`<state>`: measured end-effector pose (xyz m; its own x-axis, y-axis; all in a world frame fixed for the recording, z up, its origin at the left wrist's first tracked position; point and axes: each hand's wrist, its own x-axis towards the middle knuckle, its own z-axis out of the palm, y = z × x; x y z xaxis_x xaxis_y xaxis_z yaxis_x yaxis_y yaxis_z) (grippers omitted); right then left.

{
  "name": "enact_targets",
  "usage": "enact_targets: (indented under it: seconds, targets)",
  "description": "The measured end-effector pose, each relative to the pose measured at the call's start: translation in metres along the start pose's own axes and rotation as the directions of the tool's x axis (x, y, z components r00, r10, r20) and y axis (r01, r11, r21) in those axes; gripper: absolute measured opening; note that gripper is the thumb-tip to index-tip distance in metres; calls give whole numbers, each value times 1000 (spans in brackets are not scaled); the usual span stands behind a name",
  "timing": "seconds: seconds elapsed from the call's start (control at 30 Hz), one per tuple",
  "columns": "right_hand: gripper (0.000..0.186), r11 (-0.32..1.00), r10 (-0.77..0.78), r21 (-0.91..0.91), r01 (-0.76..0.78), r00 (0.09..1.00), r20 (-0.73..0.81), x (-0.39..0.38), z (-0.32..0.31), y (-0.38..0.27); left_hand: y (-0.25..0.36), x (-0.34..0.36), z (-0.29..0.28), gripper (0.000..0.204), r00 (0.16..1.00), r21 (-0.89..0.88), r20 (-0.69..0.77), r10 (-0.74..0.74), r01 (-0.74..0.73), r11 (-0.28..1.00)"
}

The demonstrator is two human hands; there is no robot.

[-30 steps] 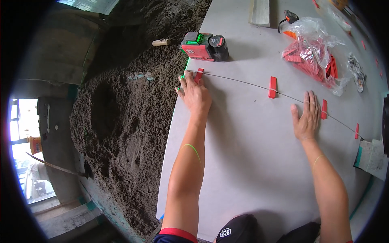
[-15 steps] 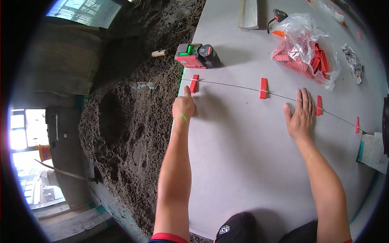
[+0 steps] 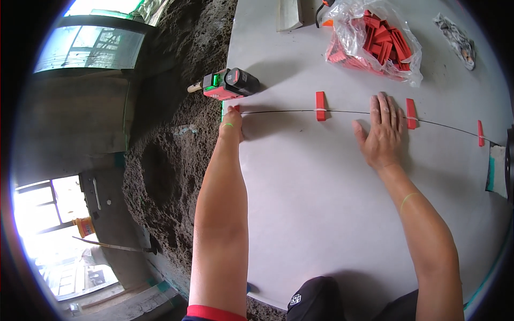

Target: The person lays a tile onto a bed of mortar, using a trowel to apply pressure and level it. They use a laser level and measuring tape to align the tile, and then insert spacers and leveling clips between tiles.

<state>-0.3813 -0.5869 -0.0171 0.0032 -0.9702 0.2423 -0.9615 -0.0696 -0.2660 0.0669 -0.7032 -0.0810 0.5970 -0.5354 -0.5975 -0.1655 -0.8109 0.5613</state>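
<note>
A thin dark seam crosses the grey slab surface (image 3: 310, 203), with several red wedges standing along it. At the slab's left edge, my left hand (image 3: 231, 126) is closed, thumb forward beside a partly covered red wedge (image 3: 236, 108). Its curled fingers are mostly hidden, so what they grip does not show. My right hand (image 3: 383, 136) lies flat across the seam with its fingers stretched out, holding nothing. It is just left of one red wedge (image 3: 411, 114); another red wedge (image 3: 320, 106) stands further left, between my hands.
A red and black laser level (image 3: 231, 84) glows green beyond my left hand. Further back lie a clear plastic bag of red wedges (image 3: 383, 45), a crumpled wrapper (image 3: 456, 41) and a pale channel-shaped strip (image 3: 289, 15). Rough mortar (image 3: 166, 155) borders the slab on the left.
The view has shifted, so the bag and laser level sit further left and higher. My left hand has moved forward to the leftmost wedge and covers part of it. My right hand stays flat.
</note>
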Motion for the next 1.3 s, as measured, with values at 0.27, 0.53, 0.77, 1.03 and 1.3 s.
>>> enact_targets:
  seconds: [0.27,0.53,0.77,1.03,1.3]
  targets:
    - [70,999,17,50,-15,999,-27,-1,0,-1,-7,55,-13,42,896,819,107,431,-325,472]
    - [71,999,-1,40,3,999,-49,-4,8,1,53,-87,7,32,936,994,101,337,-107,0]
    - [75,993,-83,-85,79,996,-35,-4,11,-2,40,-90,5,42,901,923,-1,433,-166,347]
    - [80,998,20,-68,-16,998,51,29,5,-9,-13,-188,56,45,626,692,-130,769,-498,522]
    - [79,998,63,-19,-63,998,0,46,27,-1,-22,-206,104,67,362,664,190,913,-732,152]
